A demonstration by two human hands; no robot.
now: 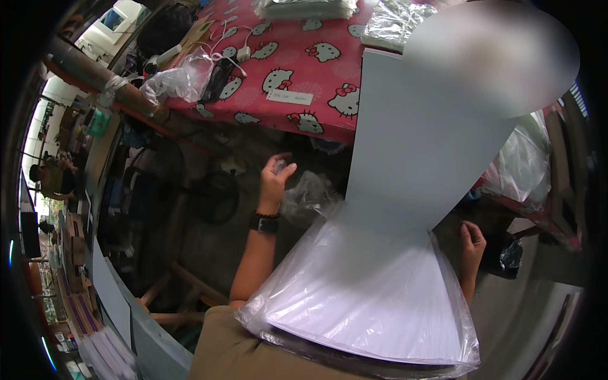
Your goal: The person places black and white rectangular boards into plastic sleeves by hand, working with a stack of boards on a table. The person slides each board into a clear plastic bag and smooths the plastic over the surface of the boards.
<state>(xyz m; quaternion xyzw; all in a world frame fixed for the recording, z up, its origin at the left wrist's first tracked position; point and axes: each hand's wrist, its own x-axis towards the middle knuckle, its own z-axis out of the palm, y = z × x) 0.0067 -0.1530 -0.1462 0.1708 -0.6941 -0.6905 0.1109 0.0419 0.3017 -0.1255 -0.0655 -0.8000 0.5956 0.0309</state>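
On my lap lies a stack of white sheets (pixel 373 316) in a clear plastic bag (pixel 465 335). A large flat grey sheet (pixel 411 145) rises from the bag's mouth and leans toward the table. Left of it, my left hand (pixel 273 187) is raised, fingers curled around a bit of clear plastic, and a crumpled loose part of plastic (pixel 309 196) hangs beside it. My right hand (pixel 472 244) is just right of the bag, its fingers bent and pressed together. Anything between those fingers is too small to make out.
Ahead is a table with a pink patterned cloth (pixel 253 114). It carries a white label strip (pixel 289 96), cables with a white plug (pixel 243 53), crumpled plastic (pixel 183 82) and plastic-wrapped packs (pixel 399 24). A pole (pixel 136 101) runs along the left. The upper right is blurred.
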